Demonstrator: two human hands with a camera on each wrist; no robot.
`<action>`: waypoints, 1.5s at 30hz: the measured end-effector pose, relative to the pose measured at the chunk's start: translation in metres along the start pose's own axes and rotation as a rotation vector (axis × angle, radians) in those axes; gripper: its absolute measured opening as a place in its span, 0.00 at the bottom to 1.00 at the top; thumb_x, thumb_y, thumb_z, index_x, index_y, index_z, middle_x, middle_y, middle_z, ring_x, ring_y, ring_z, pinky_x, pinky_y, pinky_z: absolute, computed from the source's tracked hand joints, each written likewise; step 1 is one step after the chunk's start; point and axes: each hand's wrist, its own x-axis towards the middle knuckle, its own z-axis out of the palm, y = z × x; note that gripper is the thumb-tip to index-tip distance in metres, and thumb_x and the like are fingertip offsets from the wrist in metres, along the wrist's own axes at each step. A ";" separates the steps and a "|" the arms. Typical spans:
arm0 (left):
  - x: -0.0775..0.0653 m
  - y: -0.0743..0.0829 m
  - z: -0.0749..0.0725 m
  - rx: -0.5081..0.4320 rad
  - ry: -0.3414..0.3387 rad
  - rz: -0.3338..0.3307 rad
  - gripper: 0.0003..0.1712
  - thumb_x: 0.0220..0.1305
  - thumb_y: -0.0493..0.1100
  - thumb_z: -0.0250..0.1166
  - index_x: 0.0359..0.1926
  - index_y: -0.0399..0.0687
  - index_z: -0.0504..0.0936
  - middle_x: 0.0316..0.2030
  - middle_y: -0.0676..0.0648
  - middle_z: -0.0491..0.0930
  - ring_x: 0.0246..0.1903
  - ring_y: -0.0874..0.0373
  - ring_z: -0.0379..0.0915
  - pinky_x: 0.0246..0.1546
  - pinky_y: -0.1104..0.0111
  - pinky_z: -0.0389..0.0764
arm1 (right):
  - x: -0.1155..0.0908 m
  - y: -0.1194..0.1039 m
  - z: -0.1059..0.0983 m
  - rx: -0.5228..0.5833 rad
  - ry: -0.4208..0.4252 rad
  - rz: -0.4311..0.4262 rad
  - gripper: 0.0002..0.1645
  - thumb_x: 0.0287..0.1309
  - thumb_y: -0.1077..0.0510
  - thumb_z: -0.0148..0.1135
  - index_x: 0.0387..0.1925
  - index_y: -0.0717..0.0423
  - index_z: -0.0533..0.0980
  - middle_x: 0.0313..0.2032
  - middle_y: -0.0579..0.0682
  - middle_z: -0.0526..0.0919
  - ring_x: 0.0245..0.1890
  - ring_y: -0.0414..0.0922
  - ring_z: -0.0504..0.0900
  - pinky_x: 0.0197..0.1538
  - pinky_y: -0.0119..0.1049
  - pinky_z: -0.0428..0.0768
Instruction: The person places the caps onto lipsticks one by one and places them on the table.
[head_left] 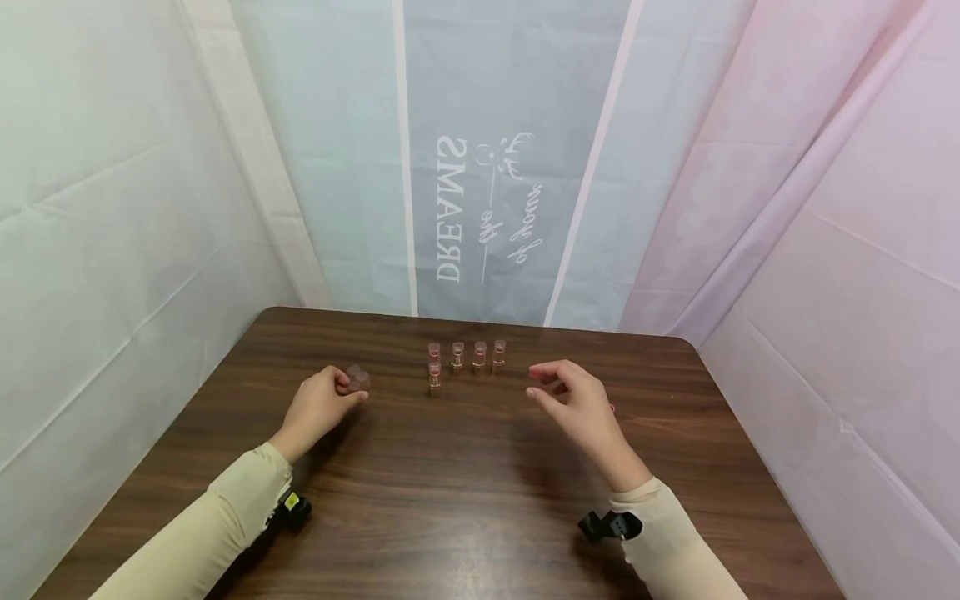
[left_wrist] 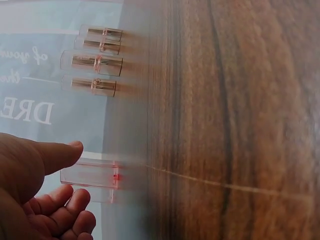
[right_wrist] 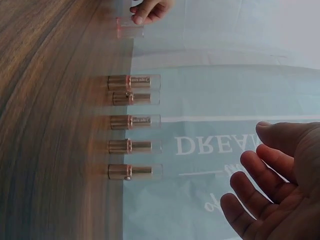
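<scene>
Several gold lipsticks (head_left: pixel 480 358) with clear tops stand upright near the far middle of the table, four-sided in a short row with one nearer. In the left wrist view, some of these lipsticks (left_wrist: pixel 97 63) appear beyond the hand. My left hand (head_left: pixel 318 406) is at the left, thumb and curled fingers around the upper end of a clear plastic cap (left_wrist: pixel 92 175) with a pinkish-red rim. A second clear cap (left_wrist: pixel 105 195) shows just behind it. To the right of the lipsticks, my right hand (head_left: pixel 577 408) hovers over the table with bent, parted fingers and nothing between them.
The brown wooden table (head_left: pixel 435 500) has its far edge close behind the lipsticks. A printed grey-blue curtain (head_left: pixel 510 83) hangs behind it, with pale cloth at both sides. A small red edge (head_left: pixel 612 408) peeks out behind my right hand.
</scene>
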 end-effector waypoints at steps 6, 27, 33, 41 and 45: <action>-0.001 -0.003 0.001 0.001 -0.008 0.003 0.21 0.66 0.52 0.71 0.47 0.39 0.79 0.43 0.40 0.84 0.42 0.47 0.81 0.43 0.52 0.79 | 0.004 0.010 -0.013 -0.016 -0.019 0.001 0.18 0.59 0.59 0.75 0.52 0.54 0.83 0.47 0.49 0.86 0.45 0.53 0.84 0.46 0.48 0.84; -0.036 0.033 -0.001 -0.101 0.013 0.181 0.12 0.64 0.47 0.74 0.41 0.48 0.81 0.40 0.49 0.85 0.42 0.53 0.82 0.46 0.55 0.81 | -0.004 0.095 -0.079 -0.095 -0.073 0.285 0.28 0.65 0.42 0.69 0.59 0.53 0.79 0.51 0.54 0.85 0.45 0.50 0.83 0.44 0.36 0.81; -0.041 0.044 -0.002 -0.092 -0.024 0.203 0.11 0.64 0.47 0.74 0.42 0.51 0.81 0.38 0.52 0.84 0.40 0.56 0.80 0.44 0.57 0.81 | -0.018 0.112 -0.078 -0.135 -0.108 0.376 0.31 0.63 0.41 0.71 0.58 0.56 0.79 0.50 0.55 0.86 0.48 0.51 0.84 0.48 0.44 0.80; -0.043 0.055 0.001 -0.141 -0.067 0.251 0.11 0.64 0.45 0.74 0.42 0.50 0.81 0.38 0.53 0.83 0.41 0.58 0.80 0.46 0.57 0.81 | -0.032 0.123 -0.060 -0.233 -0.245 0.476 0.30 0.54 0.47 0.78 0.51 0.61 0.80 0.43 0.53 0.87 0.43 0.49 0.83 0.46 0.45 0.80; -0.044 0.061 0.003 -0.161 -0.084 0.288 0.11 0.63 0.45 0.75 0.42 0.51 0.82 0.38 0.55 0.83 0.41 0.59 0.80 0.46 0.58 0.81 | -0.036 0.124 -0.053 -0.278 -0.256 0.521 0.30 0.52 0.46 0.79 0.48 0.62 0.80 0.40 0.52 0.86 0.39 0.47 0.82 0.43 0.45 0.79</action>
